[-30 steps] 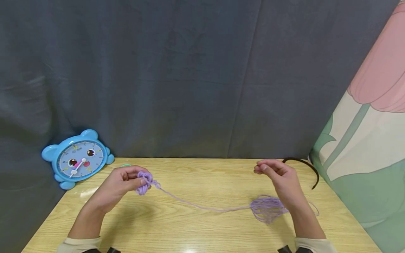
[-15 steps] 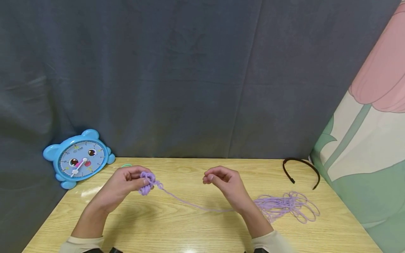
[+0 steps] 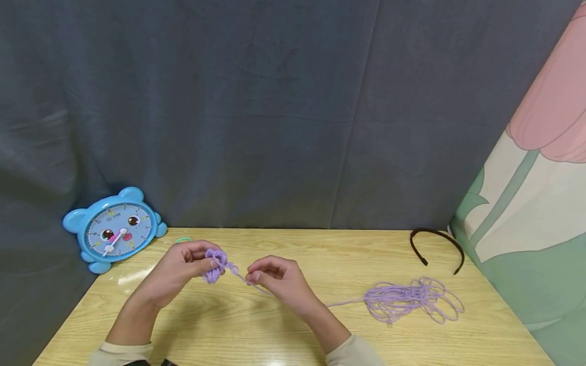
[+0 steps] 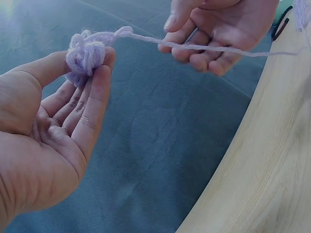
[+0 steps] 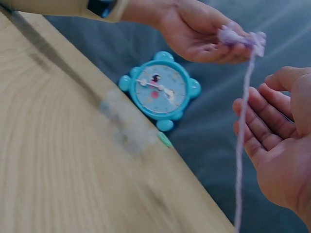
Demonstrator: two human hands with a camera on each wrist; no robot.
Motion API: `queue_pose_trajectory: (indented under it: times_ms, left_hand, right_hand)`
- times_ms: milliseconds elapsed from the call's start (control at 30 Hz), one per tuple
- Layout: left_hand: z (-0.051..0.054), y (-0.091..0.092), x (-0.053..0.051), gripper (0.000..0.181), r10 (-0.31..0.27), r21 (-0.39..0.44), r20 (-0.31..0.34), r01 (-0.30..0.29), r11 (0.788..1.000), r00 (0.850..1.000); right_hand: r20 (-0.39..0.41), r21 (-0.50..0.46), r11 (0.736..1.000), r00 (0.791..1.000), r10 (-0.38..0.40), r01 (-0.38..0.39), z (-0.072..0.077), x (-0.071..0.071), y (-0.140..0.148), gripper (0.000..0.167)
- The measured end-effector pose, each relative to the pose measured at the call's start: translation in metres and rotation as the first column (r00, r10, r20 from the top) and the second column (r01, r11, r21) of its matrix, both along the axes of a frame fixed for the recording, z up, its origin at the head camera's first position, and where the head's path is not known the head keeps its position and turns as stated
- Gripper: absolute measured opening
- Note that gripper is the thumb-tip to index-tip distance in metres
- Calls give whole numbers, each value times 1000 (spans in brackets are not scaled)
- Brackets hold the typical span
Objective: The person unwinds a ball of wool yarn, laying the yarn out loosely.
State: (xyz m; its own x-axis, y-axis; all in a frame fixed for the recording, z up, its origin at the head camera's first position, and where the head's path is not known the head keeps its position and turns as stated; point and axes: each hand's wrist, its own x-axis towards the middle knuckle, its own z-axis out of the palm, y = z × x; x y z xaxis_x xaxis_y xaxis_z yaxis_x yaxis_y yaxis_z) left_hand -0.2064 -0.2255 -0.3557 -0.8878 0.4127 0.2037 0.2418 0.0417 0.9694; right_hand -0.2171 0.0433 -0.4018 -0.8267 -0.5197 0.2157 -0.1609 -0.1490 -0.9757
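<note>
My left hand (image 3: 176, 269) pinches a small wound bundle of lilac yarn (image 4: 87, 56) between thumb and fingertips. From a little loop on the bundle's right side, a single strand (image 4: 214, 48) runs to the right. Beside that strand is my right hand (image 3: 286, 284), its thumb apart from the fingers. In the right wrist view the strand (image 5: 240, 160) passes across the fingertips, without the thumb closing on it. The head view shows the strand leading behind the right hand to a loose pile of the same yarn (image 3: 398, 300) on the table.
A blue bear-shaped clock (image 3: 120, 231) stands at the table's (image 3: 256, 340) left back corner. Near it lies a small green thing (image 3: 183, 239), partly hidden. A black headband (image 3: 437, 233) lies at the right back. Behind hangs a dark curtain (image 3: 256, 127).
My right hand has travelled left from above the yarn pile to the strand near the bundle, uncovering the pile and headband. The left hand has barely moved.
</note>
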Motion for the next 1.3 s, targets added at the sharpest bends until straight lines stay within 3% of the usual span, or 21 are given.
queue_pose_trajectory:
  times_ms: [300, 567, 833, 1300]
  left_hand:
    - [0, 1, 0, 13, -3, -3, -4, 3, 1000, 1000]
    - [1, 1, -1, 13, -4, 2, -1, 4, 1000, 1000]
    - [0, -2, -1, 13, 6, -6, 11, -6, 1000, 1000]
    - [2, -6, 0, 13, 17, -7, -14, -17, 1000, 1000]
  right_hand:
    - [36, 29, 998, 998, 56, -57, -3, 6, -4, 26]
    - [-5, 69, 997, 999, 45, -45, 5, 11, 11, 27]
    - [-65, 101, 994, 997, -39, 46, 16, 12, 33, 22]
    - [-130, 7, 983, 975, -183, 185, 29, 2, 82, 14]
